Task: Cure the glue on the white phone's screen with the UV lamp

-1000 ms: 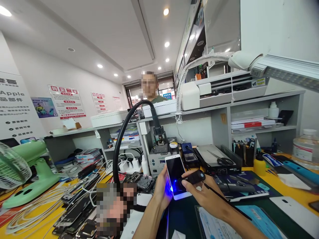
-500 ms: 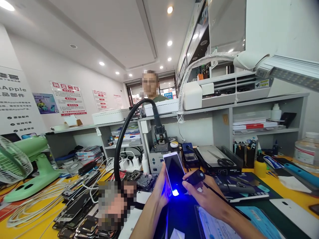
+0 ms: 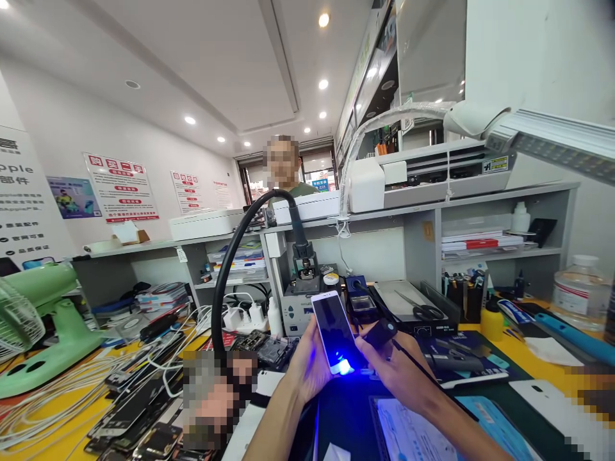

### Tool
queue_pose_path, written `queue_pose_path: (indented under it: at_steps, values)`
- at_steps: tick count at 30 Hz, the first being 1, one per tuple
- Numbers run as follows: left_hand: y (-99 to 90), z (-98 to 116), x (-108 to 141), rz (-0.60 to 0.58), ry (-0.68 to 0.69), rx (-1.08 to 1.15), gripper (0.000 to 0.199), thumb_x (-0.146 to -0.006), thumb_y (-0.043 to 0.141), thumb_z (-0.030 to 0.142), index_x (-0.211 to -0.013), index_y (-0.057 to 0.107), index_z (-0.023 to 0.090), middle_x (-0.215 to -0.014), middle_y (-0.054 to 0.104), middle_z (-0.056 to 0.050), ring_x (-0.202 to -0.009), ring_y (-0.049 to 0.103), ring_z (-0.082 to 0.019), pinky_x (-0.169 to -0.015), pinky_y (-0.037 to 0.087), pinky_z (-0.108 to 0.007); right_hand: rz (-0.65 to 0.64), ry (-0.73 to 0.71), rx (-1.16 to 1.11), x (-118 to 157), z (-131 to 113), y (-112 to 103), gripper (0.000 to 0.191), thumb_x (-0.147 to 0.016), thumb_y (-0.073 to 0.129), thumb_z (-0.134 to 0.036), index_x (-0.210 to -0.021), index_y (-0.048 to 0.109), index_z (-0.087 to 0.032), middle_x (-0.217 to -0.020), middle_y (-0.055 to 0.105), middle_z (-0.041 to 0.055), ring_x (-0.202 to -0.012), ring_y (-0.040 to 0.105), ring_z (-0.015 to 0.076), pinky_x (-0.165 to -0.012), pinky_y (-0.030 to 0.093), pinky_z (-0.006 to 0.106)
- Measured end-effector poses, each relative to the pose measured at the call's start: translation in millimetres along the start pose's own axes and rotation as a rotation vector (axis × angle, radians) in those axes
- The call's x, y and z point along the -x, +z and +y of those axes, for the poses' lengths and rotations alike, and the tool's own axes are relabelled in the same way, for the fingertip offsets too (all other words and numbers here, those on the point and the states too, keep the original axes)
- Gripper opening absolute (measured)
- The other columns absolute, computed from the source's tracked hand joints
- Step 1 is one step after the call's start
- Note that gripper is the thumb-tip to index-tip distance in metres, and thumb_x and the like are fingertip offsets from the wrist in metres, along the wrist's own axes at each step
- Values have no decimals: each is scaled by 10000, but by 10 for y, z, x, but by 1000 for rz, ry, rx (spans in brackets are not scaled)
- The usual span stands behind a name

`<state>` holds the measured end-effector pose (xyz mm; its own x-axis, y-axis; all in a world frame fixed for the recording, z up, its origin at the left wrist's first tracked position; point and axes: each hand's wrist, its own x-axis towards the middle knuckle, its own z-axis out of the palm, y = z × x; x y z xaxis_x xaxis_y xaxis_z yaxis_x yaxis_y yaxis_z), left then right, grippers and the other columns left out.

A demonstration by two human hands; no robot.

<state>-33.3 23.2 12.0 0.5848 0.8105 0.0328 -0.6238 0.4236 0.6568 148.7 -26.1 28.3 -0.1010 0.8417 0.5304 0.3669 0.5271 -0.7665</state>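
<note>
A white-framed smartphone [image 3: 332, 328] is held upright and slightly tilted in my left hand [image 3: 307, 362], whose fingers wrap its left edge and back. My right hand [image 3: 394, 368] grips a small black lamp [image 3: 380, 334] with a dark cable running back along the forearm. Blue-violet light falls on the lower edge of the phone and glows on the dark green mat [image 3: 348, 410] below. The phone's screen is dark. The lamp sits just right of the phone, apart from it.
Phone parts [image 3: 120, 410] and white cables [image 3: 52, 400] crowd the left, beside a green fan [image 3: 43, 320]. A thick black hose [image 3: 228, 269] arches up close left of my hands. Scissors [image 3: 425, 310] lie behind on the right. A person [image 3: 283, 166] is beyond the counter.
The view has shifted slightly to the right. The blue glow has moved a little right along the phone's lower edge. Both hands keep their holds.
</note>
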Motion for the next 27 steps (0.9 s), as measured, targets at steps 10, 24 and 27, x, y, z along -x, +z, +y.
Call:
queue_pose_path:
  at_steps: [10,24,27]
  values:
    - [70,-36,52,80,5,-156,595,-946,518,576,-1413,542,208,-1129,735,-141,-971,716,-309,-836,568,-467,131,21,150,-51,23,-89,369,-928,525,-526,-834,703,-217,-766,748,56,-674,705,248,-617,535,332]
    - [110,-76,21,166,-63,-236,672,-914,505,655,-1385,562,179,-1087,735,-159,-956,714,-324,-812,563,-466,221,103,183,-66,48,-65,326,-914,531,-495,-774,666,-234,-679,733,39,-612,715,245,-588,548,331]
    - [120,-97,16,191,-78,-246,682,-899,505,676,-1378,565,194,-1075,737,-152,-954,713,-328,-811,561,-465,274,115,129,-74,48,-38,348,-896,550,-542,-781,673,-238,-656,719,31,-595,706,236,-575,561,326]
